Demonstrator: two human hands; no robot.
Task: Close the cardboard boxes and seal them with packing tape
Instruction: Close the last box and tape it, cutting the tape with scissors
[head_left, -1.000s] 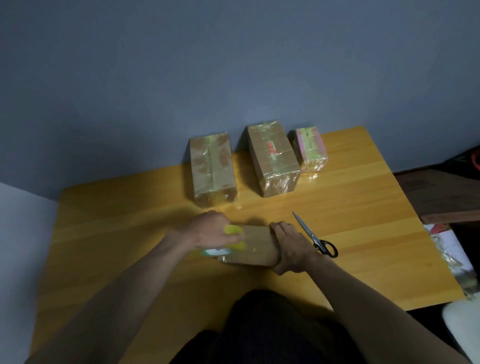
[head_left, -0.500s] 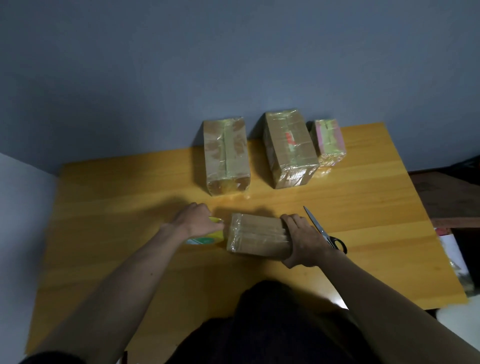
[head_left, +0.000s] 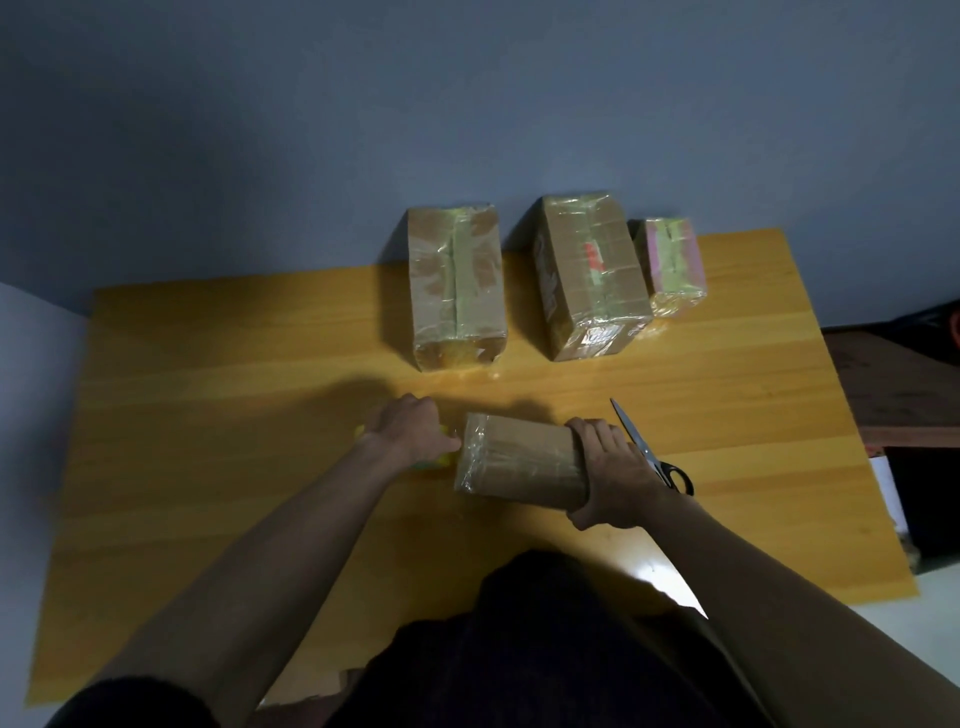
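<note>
While the small cardboard box (head_left: 522, 460) lies on its side near the front middle of the worktop (head_left: 208, 395), the two hands work at its opposite ends. The right hand (head_left: 613, 475) is clamped over the box's right end, fingers curled across the top and thumb low on the near side, most likely to pin it so it cannot slide or roll as tape is drawn off. The left hand (head_left: 410, 434), just beside the box's left end, is curled round a yellow roll of packing tape (head_left: 444, 457), of which only slivers show past the knuckles; a glossy clear band already wraps the box's left end, so the roll probably sits close to keep the strip short and taut. Whether the strip between roll and box is unbroken I cannot tell. Scissors (head_left: 649, 449) lie just to the right of the box, partly behind the right hand, blades pointing away from the person, handy for cutting the tape once the wrap is done. Well beyond the box, toward the wall, three other boxes stand in a row: a long taped box (head_left: 457, 296), a taller taped box (head_left: 589, 275) to its right, and a small pinkish box (head_left: 675, 265) touching or nearly touching that one. All three shine with tape and look finished, set back to leave working room. By my reading this box is the last, with its sealing under way.
</note>
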